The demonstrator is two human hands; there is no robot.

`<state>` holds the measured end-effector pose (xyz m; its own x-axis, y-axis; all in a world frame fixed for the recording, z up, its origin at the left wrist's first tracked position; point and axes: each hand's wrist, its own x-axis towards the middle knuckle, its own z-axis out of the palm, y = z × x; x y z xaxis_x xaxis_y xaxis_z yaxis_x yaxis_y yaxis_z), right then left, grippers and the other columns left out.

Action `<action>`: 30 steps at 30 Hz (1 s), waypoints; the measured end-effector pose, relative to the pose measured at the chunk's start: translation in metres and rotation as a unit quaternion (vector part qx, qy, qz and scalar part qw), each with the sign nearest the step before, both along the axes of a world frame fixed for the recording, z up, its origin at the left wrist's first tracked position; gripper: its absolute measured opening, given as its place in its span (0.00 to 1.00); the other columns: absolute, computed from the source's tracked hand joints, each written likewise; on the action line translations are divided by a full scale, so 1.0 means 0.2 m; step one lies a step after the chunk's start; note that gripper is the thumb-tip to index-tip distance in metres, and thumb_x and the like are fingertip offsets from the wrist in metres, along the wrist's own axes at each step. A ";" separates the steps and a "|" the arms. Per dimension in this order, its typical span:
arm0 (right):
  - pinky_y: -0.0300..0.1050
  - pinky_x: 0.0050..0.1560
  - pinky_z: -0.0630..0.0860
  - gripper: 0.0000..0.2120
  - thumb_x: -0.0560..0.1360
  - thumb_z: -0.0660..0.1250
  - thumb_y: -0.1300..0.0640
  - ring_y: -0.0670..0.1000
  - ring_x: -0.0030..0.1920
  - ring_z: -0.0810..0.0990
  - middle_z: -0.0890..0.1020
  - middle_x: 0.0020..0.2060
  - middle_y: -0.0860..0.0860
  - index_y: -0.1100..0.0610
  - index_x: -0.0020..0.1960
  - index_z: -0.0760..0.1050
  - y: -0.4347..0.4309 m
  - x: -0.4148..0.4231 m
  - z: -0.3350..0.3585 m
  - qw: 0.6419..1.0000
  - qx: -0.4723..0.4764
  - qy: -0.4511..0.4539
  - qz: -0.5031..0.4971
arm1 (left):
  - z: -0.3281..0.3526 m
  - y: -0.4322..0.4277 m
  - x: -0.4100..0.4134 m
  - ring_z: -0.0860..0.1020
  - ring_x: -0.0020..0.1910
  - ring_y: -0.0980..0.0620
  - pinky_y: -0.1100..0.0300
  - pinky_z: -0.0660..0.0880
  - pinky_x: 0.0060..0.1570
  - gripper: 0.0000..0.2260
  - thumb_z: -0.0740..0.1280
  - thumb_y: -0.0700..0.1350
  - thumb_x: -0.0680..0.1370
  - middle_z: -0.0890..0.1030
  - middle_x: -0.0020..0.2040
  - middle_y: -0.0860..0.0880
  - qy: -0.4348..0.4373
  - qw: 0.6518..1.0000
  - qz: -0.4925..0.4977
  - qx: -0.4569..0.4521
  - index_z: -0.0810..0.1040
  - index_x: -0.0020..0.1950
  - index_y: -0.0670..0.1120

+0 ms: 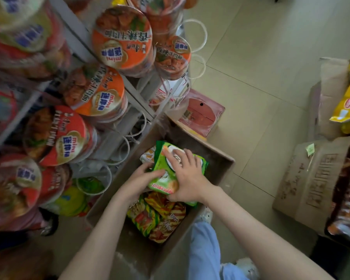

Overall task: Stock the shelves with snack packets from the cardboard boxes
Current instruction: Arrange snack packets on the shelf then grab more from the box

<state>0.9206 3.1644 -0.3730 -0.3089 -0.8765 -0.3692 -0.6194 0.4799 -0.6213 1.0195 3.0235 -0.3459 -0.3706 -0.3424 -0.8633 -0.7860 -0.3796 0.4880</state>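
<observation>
Left hand and right hand clutch one green packet, possibly two stacked, over one cardboard box at six o'clock.

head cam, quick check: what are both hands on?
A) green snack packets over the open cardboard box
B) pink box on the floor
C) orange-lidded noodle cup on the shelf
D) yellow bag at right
A: the left hand and the right hand both have a grip on the green plastic snack packets, held above the open brown cardboard box.
</observation>
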 end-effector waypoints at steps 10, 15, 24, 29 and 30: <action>0.50 0.72 0.33 0.39 0.66 0.59 0.27 0.48 0.75 0.34 0.36 0.76 0.45 0.31 0.72 0.48 0.51 -0.10 0.65 0.962 -0.110 -0.052 -0.246 | 0.62 0.38 -0.02 0.84 0.42 0.49 0.59 0.79 0.35 0.24 0.70 0.37 0.74 0.84 0.50 0.45 0.210 0.974 0.091 0.003 0.68 0.69 0.42; 0.16 0.57 0.57 0.38 0.71 0.74 0.58 0.33 0.67 0.52 0.48 0.71 0.43 0.37 0.71 0.56 1.02 -0.16 1.15 0.887 -0.252 -0.135 -0.363 | 1.01 0.82 -0.19 0.83 0.51 0.43 0.55 0.81 0.44 0.27 0.73 0.39 0.70 0.83 0.56 0.42 0.319 0.947 -0.001 0.046 0.70 0.67 0.43; 0.21 0.63 0.51 0.37 0.73 0.73 0.61 0.34 0.74 0.41 0.46 0.76 0.44 0.32 0.68 0.58 2.23 -0.15 1.82 0.811 -0.334 0.135 -0.461 | 1.59 1.88 -0.58 0.84 0.44 0.51 0.61 0.79 0.42 0.18 0.74 0.41 0.71 0.85 0.49 0.49 0.449 0.852 -0.267 0.030 0.76 0.59 0.51; 0.15 0.57 0.52 0.37 0.72 0.72 0.64 0.29 0.70 0.42 0.47 0.76 0.50 0.36 0.69 0.58 2.84 -0.02 2.10 0.726 -0.336 0.278 -0.532 | 1.85 2.52 -0.74 0.83 0.49 0.51 0.61 0.78 0.44 0.18 0.70 0.38 0.74 0.84 0.54 0.49 0.518 0.764 -0.382 0.057 0.75 0.63 0.47; 0.14 0.56 0.52 0.39 0.73 0.72 0.65 0.25 0.68 0.40 0.46 0.76 0.49 0.37 0.70 0.56 2.93 0.01 2.14 0.710 -0.336 0.304 -0.540 | 1.88 2.64 -0.78 0.83 0.50 0.51 0.61 0.78 0.45 0.19 0.71 0.39 0.73 0.84 0.54 0.49 0.531 0.744 -0.402 0.054 0.76 0.63 0.46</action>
<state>0.9229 3.7512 0.0557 -0.8575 0.0765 0.5088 -0.3677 0.6007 -0.7099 0.8629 3.5511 0.0300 -0.9111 0.4082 0.0572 0.0281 -0.0769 0.9966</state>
